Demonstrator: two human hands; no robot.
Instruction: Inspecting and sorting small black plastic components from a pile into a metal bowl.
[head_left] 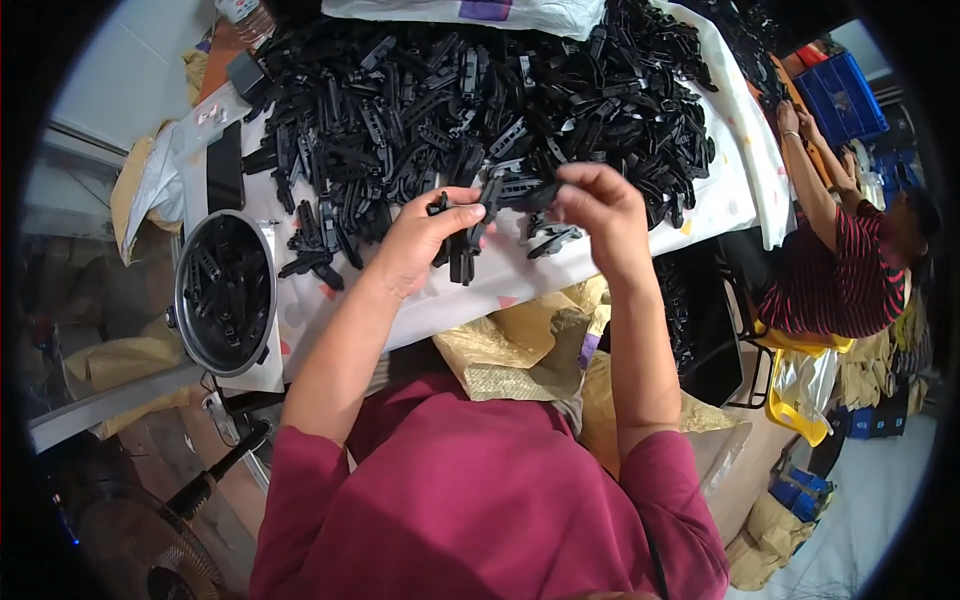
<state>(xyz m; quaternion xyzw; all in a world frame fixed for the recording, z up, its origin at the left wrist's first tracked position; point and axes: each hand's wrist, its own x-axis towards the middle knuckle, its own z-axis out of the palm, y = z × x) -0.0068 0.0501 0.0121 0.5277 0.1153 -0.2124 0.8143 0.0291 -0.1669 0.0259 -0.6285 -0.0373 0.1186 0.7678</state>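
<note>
Left hand (420,240) raised above the near edge of the table (700,215), fingers curled round a small bunch of black plastic clips (462,250), a few of them hanging down below the palm. Right hand (598,205) level with it and just beside, thumb and fingertips pinched shut on one end of a single long black plastic piece (515,190), held roughly level between the two hands, its other end meeting the bunch in the left. Behind both hands, a wide heap of like black parts (480,100) spread over most of the pale patterned table cover. A few loose parts (310,255) lying apart from the heap, just left of the left wrist. Further left, at the table's corner, a round metal pot (185,300) partly filled with the same black pieces. A dark flat phone-like slab (224,165) lying beyond the pot. At the far edge, a white plastic bag (470,12) resting on the heap. Below the table edge, yellowish woven sacks (520,340) against the wearer's lap, dark red sleeves (300,470) at the bottom. To the right, another person in a striped red top (840,280), seated, arm stretched up toward the table, a blue crate (842,95) just behind.
</note>
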